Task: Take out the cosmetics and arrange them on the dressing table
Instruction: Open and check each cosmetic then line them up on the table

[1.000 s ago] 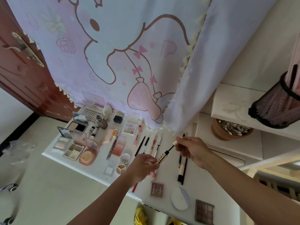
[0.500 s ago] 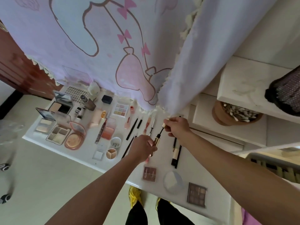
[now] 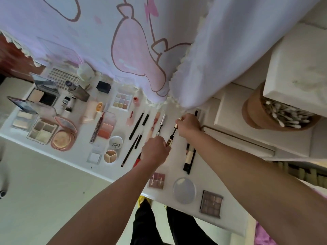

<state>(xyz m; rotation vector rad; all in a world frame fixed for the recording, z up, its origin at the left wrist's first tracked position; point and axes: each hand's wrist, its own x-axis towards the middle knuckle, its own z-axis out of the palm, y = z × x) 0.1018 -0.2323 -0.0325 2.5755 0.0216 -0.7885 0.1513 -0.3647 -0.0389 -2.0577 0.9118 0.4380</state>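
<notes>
A pale lilac curtain (image 3: 159, 41) with a pink cartoon print hangs across the back, frilly edge at the bottom. Off to the side, a brown pot (image 3: 251, 112) stuffed with cotton swabs (image 3: 283, 114) sits under a white shelf (image 3: 297, 68). Dark wooden door (image 3: 12, 57) in the corner; black trousers (image 3: 141, 225) and a yellow shoe (image 3: 141, 200) down below.

Soft, even daylight fills the view, bright without harsh glare. Above the worktop (image 3: 175, 167) the curtain (image 3: 230, 50) is the palest area, close to washed out, with its folds shaded grey. On the worktop itself the shadows are faint and soft-edged. Left of the worktop the floor (image 3: 44, 191) looks duller, and the frame edge there smears into blur. The wide lens stretches the corners and skews the worktop's lines. Fine detail is soft throughout.
</notes>
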